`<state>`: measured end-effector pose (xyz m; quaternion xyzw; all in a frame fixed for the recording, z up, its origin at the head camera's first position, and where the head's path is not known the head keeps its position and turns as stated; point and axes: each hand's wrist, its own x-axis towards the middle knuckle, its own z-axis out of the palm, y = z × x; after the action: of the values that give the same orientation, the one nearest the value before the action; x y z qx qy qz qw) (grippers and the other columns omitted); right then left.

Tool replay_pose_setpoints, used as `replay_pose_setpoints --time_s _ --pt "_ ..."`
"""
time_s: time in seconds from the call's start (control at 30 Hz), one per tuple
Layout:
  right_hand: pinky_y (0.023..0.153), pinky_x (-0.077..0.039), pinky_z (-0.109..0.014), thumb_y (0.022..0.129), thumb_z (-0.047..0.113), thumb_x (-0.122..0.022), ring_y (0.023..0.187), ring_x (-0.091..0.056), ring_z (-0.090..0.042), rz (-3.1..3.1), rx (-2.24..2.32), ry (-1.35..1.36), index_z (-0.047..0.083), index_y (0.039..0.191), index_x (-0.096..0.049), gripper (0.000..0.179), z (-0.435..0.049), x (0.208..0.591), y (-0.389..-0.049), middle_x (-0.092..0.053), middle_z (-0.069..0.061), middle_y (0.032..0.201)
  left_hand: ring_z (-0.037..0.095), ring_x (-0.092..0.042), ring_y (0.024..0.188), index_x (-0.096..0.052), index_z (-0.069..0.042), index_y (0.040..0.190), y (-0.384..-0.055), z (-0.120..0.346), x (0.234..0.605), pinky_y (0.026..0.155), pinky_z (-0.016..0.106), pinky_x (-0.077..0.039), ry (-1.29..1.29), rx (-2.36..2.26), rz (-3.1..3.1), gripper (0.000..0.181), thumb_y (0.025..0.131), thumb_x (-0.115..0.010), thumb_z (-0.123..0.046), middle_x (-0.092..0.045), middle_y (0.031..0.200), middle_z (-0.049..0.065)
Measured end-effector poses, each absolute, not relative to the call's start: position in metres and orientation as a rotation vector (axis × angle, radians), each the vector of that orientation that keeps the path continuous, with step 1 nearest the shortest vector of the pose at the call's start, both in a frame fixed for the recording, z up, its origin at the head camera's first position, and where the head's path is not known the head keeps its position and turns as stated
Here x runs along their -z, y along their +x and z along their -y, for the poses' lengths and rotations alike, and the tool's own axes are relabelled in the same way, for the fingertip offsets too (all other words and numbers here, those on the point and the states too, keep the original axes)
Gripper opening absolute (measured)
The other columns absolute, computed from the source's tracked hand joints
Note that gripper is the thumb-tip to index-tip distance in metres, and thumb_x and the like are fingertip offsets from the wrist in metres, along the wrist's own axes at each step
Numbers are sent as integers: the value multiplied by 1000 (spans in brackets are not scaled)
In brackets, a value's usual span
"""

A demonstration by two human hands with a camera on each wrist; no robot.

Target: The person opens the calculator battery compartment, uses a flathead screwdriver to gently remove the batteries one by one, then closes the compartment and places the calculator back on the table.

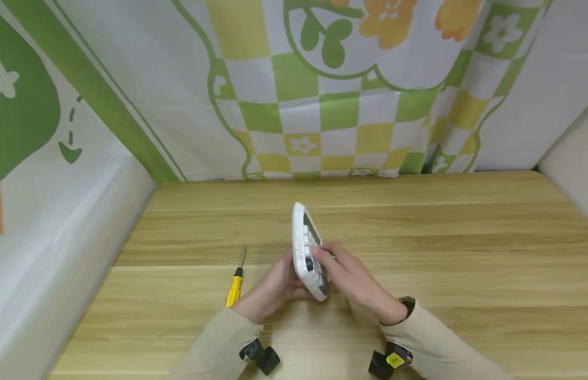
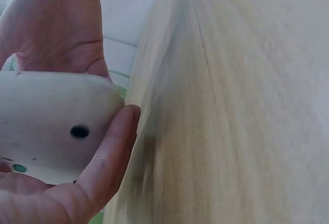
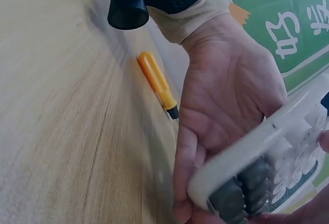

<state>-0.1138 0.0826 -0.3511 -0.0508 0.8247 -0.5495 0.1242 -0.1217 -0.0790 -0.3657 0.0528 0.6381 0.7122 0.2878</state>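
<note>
A white calculator [image 1: 301, 253] with raised keys and a dark display is held on edge above the table, its key side turned to the right. My left hand [image 1: 280, 279] grips it from the back and lower edge. In the left wrist view, fingers [image 2: 105, 157] lie along the pale back of the casing, which has dark round holes. My right hand [image 1: 353, 274] is on the key side, its thumb over the keys and its fingers near the lower edge, partly hidden. Dark and white keys [image 3: 285, 162] show in the right wrist view.
A screwdriver [image 1: 235, 287] with a yellow handle lies on the wooden table [image 1: 441, 237], left of my left forearm. Behind the table hangs a green and yellow checked cloth [image 1: 339, 111]. A pale printed wall covering [image 1: 75, 221] stands at the left.
</note>
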Motion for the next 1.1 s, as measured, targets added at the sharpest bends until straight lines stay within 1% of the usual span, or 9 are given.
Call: replay_pose_setpoints --time_s 0.2,0.43,0.5,0.63,0.7,0.83,0.93,1.0,1.1 --pt "68 -55 -34 101 38 -43 93 -62 -22 -2302 1690 -176 6 129 -54 43 -81 350 -112 -62 -15 117 37 -62 110 -26 -7 148 -121 78 368 87 50 -52 68 -1906 -1615 75 98 -16 -62 -46 141 26" --pt "72 -56 -34 103 37 -39 108 -61 -32 -2239 1718 -242 2 134 -50 48 -87 345 -111 -56 -21 130 31 -64 97 -21 -4 150 -121 78 368 86 51 -53 66 -1916 -1594 84 95 -20 -68 -44 140 29" --pt "75 -57 -35 103 36 -40 110 -61 -33 -2235 1718 -257 2 136 -49 48 -89 342 -111 -55 -22 132 29 -63 92 -24 1 147 -121 78 367 85 52 -53 58 -1912 -1600 87 94 -20 -69 -47 132 30" --pt "79 -57 -37 102 28 -43 114 -59 -35 -2197 1757 -352 -2 138 -45 47 -94 337 -112 -52 -24 135 27 -60 84 -35 9 136 -122 77 367 82 51 -54 23 -1906 -1639 90 93 -24 -70 -54 110 23" --pt "81 -57 -39 102 23 -45 114 -59 -34 -2170 1791 -394 -3 139 -42 46 -95 336 -114 -50 -25 136 26 -58 81 -39 9 130 -122 78 367 80 50 -54 0 -1908 -1658 87 93 -26 -69 -54 102 18" --pt "83 -56 -40 100 14 -49 107 -64 -31 -2145 1848 -413 -5 139 -41 44 -98 333 -114 -50 -27 135 23 -58 77 -45 7 125 -123 79 366 76 44 -55 -42 -1897 -1689 80 95 -30 -65 -58 98 12" --pt "84 -55 -38 100 12 -47 109 -62 -30 -2147 1857 -386 -5 139 -40 43 -100 332 -114 -49 -25 136 24 -59 84 -44 3 132 -124 81 365 77 40 -53 -50 -1877 -1759 77 95 -30 -64 -59 108 16" --pt "86 -55 -36 101 14 -42 115 -59 -31 -2141 1857 -350 -4 140 -40 43 -100 331 -115 -48 -24 138 28 -57 99 -39 -2 139 -125 83 363 81 42 -53 -45 -1858 -1820 75 96 -32 -63 -54 121 19" --pt "88 -54 -33 102 19 -36 122 -54 -33 -2116 1875 -299 -4 140 -40 44 -101 330 -115 -48 -23 139 32 -49 118 -34 -6 144 -127 85 362 89 46 -50 -27 -1834 -1897 73 96 -34 -61 -46 135 21"
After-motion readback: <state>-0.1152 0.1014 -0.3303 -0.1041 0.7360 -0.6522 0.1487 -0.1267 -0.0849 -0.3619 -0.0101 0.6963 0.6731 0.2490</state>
